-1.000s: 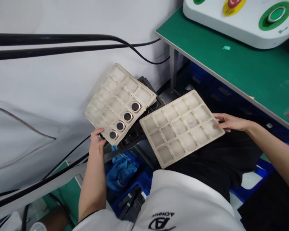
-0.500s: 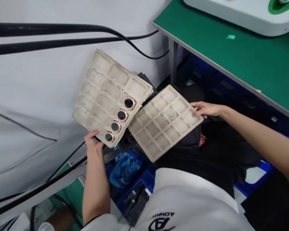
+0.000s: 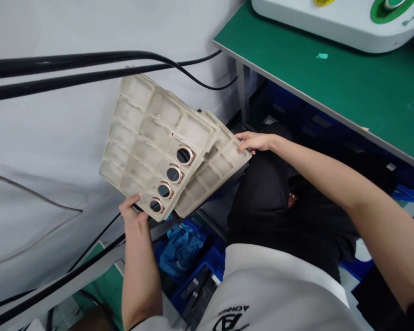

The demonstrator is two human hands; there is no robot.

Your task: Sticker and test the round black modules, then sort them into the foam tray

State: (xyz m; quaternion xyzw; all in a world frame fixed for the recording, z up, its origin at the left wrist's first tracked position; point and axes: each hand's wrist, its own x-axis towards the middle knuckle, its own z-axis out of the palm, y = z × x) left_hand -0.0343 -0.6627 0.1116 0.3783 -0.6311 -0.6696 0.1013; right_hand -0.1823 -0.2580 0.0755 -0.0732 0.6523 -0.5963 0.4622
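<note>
My left hand [image 3: 134, 210] grips the near left corner of an off-white compartment tray [image 3: 146, 131], which is tilted against the wall. Along its right side lie several round watch cases [image 3: 174, 174] with dark faces and rose-gold rims; its other pockets hold none. My right hand [image 3: 250, 141] pinches the right corner of a second compartment tray [image 3: 210, 174] between thumb and fingers. That second tray sits partly beneath the first, so its left part is hidden. No contents show in its visible pockets.
Black cables [image 3: 89, 59] cross above the trays along the white wall. A green table [image 3: 317, 78] stands at the right, bearing a white machine [image 3: 307, 25]. Below are a blue cloth [image 3: 181, 248] in a bin and a blue bin [image 3: 184, 294] of dark parts.
My right hand has moved left, sliding the second tray further under the first one. My left hand keeps its grip on the first tray. The view has shifted slightly.
</note>
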